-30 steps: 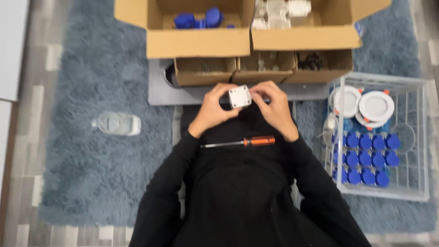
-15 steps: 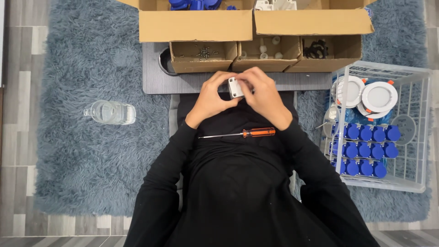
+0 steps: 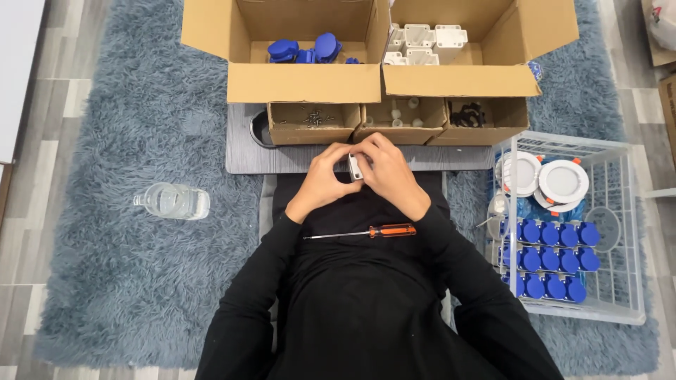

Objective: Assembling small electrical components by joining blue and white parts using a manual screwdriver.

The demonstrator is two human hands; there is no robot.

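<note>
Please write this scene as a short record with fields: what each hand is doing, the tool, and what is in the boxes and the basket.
left hand: grips small white part together with right hand
tool: orange-handled screwdriver lying on the lap, untouched
big boxes: blue caps; white housings
small boxes: screws, small white bits, black pieces
wire basket: blue assembled units, round white lamps
rug: water bottle lying on its side

Shaggy blue rug [image 3: 105,281] on floor, bearing water bottle [image 3: 172,200], cardboard boxes [image 3: 310,42], white wire basket [image 3: 620,232]
</note>
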